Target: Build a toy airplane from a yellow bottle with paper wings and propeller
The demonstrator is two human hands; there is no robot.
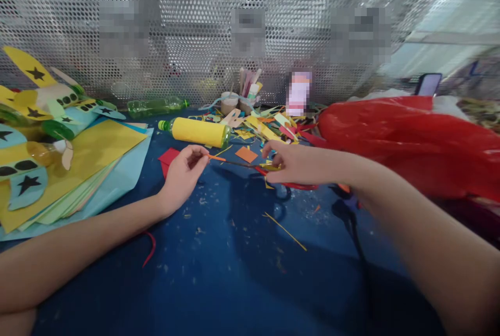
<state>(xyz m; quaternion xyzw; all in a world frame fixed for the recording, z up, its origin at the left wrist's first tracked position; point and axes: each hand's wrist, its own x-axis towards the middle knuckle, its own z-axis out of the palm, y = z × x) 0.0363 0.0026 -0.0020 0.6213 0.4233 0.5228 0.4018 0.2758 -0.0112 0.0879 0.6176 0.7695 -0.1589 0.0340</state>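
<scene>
My left hand [185,172] is closed in a pinch on a small orange paper strip [217,158]. In my right hand [285,161] is a pair of scissors [240,163] with red handles, the dark blades pointing left. The blade tips meet the strip's right end; whether they are cutting into it is hard to tell. Just beyond the blades an orange paper piece [246,154] lies flat on the blue table [195,284]. Red paper [167,161] lies behind my left hand, partly hidden by it. A green bottle wrapped in yellow paper [199,132] rests on its side behind both hands.
Paper scraps [265,127] lie heaped at the back, near cups of sticks and a glue bottle [253,91]. Coloured sheets [113,143] and bottle planes [58,101] fill the left. A red plastic bag [398,138] bulges at right. A green bottle [156,107] lies behind.
</scene>
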